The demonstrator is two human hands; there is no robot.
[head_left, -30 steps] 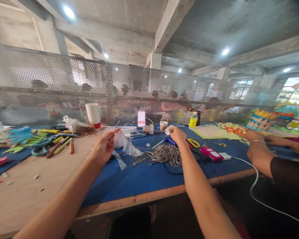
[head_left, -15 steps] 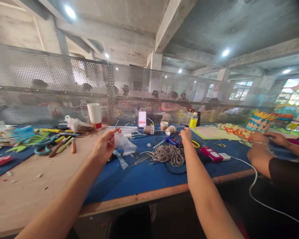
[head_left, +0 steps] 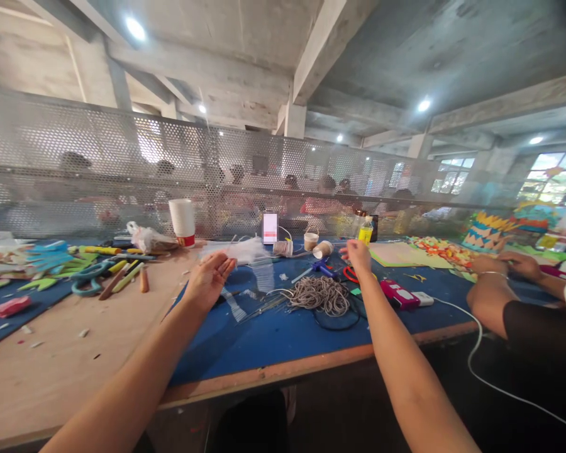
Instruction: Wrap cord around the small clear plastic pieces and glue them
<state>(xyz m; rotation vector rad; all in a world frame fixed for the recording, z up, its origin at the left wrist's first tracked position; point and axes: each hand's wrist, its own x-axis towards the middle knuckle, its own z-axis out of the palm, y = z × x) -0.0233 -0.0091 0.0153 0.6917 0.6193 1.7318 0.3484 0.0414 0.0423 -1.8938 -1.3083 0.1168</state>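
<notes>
Left of the cord pile, left hand's fingers are loosely curled; right hand is past its right side. Can't tell if either's gripping. White netting, beyond-left, now flares out blurry, so probably swinging.

We note: sheer white material, bunched earlier, now flares rightward of left hand, blurred; right hand shifted from tipped cup toward yellow-labelled bottle.

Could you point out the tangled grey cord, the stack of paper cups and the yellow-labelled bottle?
Tangled grey cord (head_left: pixel 319 296): head view, middle of the heap.
Stack of paper cups (head_left: pixel 182 220): head view, white side.
Yellow-labelled bottle (head_left: pixel 365 234): head view, on the label.
</notes>
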